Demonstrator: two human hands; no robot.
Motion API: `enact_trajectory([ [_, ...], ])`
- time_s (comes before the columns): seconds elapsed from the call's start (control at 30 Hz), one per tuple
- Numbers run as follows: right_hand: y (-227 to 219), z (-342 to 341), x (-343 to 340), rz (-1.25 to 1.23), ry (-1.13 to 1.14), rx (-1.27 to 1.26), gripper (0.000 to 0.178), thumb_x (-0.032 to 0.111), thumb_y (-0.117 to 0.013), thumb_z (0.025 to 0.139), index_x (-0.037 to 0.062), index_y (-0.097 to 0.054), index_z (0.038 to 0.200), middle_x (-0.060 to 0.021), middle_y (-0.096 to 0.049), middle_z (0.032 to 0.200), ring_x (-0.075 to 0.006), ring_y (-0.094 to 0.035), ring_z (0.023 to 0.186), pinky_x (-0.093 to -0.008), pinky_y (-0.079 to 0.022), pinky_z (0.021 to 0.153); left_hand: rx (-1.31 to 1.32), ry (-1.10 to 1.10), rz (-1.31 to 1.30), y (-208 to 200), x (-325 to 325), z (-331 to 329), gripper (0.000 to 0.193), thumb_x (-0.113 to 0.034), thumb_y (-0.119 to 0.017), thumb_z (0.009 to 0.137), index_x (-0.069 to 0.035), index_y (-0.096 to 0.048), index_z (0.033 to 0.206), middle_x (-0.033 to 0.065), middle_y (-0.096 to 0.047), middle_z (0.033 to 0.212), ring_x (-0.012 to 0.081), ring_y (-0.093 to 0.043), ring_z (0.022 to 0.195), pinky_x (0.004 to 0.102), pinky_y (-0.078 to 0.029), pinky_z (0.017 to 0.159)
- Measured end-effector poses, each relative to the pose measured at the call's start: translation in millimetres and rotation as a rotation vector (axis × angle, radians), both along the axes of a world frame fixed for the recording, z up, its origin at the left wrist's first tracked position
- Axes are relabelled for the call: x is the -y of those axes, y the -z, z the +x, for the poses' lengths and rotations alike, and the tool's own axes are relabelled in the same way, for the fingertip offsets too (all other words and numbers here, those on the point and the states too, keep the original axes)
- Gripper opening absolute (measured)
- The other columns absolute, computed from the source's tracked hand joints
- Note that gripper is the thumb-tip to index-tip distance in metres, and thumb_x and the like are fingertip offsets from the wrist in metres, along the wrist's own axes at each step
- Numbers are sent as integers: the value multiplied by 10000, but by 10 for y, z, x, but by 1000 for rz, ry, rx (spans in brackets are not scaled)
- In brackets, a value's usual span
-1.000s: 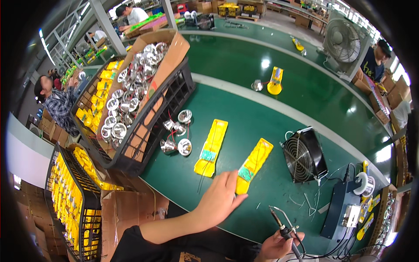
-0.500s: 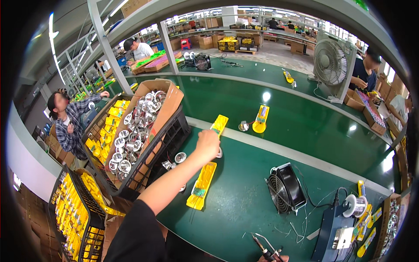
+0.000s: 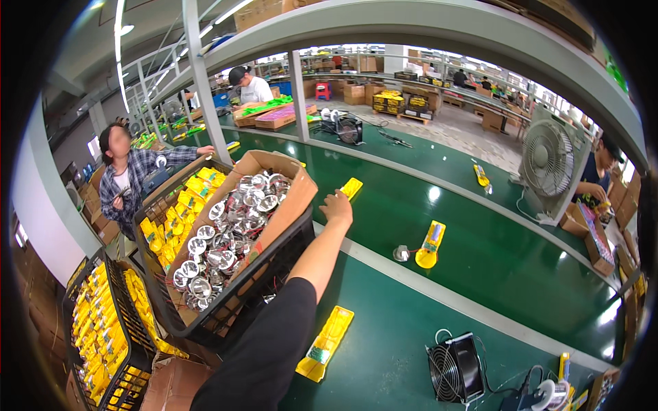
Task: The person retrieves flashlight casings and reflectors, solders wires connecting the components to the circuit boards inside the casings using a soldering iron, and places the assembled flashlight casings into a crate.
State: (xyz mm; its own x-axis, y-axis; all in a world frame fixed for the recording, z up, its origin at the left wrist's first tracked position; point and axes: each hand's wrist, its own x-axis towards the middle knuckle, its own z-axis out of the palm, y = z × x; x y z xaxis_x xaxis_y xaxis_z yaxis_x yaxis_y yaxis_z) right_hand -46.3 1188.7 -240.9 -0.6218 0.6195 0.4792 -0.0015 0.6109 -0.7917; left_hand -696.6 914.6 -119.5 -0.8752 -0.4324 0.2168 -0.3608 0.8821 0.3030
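Observation:
My left hand [image 3: 337, 207] is stretched far forward over the edge of the green conveyor belt [image 3: 480, 240]. Its fingers are closed on one end of a long yellow plastic housing [image 3: 351, 187], which sticks out past the fingertips above the belt. A second yellow housing [image 3: 326, 342] lies flat on the green worktable near me. Farther along the belt sits another yellow housing [image 3: 429, 245] with a silver reflector [image 3: 401, 253] beside it. My right hand is out of the picture.
A black crate [image 3: 274, 267] at my left holds a cardboard box of silver reflectors [image 3: 229, 229] and yellow parts [image 3: 171, 212]. A black fan [image 3: 452, 366] lies near right. A white fan [image 3: 548, 164] stands beyond the belt. People work at left [image 3: 123, 178], far [image 3: 250, 85] and right [image 3: 603, 171].
My left hand took one yellow housing off the worktable and carried it up and away to the belt. My right hand with its tool dropped out of view.

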Motion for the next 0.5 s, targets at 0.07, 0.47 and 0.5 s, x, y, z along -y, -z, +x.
enact_trajectory([
  [0.07, -10, -101, 10, -215, -45, -168, 164, 114, -550, 968, -5, -504, 1073, -167, -654, 952, -253, -650, 882, -378, -545, 772, -99, -14, -45, -15, -36, -29, 458, -202, -458, 983, -115, -425, 1431, 174, -523, 1256, 310, -470, 1228, 566, -392, 985],
  [0.47, -1009, -393, 224, -692, -67, -322, 133, 119, -507, 975, 27, -499, 879, -102, -550, 789, -134, -483, 584, -273, -377, 512, -77, 731, -93, -931, -372, 2395, 290, -221, -638, 870, 23, -574, 1013, 219, -595, 1014, 377, -609, 978, 482, -528, 792],
  [0.5, -980, -395, 222, -694, -83, -327, 132, 117, -503, 977, 27, -504, 880, -101, -548, 797, -136, -481, 588, -276, -378, 514, 38, 730, -84, -936, -347, 2738, 347, -254, -649, 872, 24, -569, 1063, 222, -583, 1042, 383, -595, 1000, 483, -521, 810],
])
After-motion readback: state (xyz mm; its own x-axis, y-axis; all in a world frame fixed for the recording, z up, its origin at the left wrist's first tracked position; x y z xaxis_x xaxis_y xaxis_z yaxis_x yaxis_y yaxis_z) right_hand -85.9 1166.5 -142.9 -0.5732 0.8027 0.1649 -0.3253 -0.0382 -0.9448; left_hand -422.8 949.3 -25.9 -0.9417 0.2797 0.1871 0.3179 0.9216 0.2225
